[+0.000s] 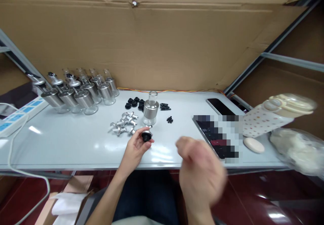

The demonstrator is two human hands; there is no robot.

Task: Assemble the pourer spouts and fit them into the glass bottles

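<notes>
My left hand (135,149) is closed around a pourer spout (146,136), gripped between thumb and fingers with its black ribbed stopper facing me. Just behind it, an uncapped glass bottle with a metal sleeve (151,110) stands upright. My right hand (202,172) is raised over the table's front edge, smeared by motion; its fingers look curled, and whatever they may hold is hidden. Loose silver spouts (123,123) lie left of the bottle, with black stoppers (130,102) behind them. To its right are black slender pieces (165,107) and tiny black caps (169,119).
Several sleeved bottles (84,98) stand at the back left, some with spouts fitted. A power strip (21,114) with a white cable lies at the left edge. On the right are phones (220,107), a dotted tumbler (263,119), a pale oval object (254,145) and a plastic bag (298,150).
</notes>
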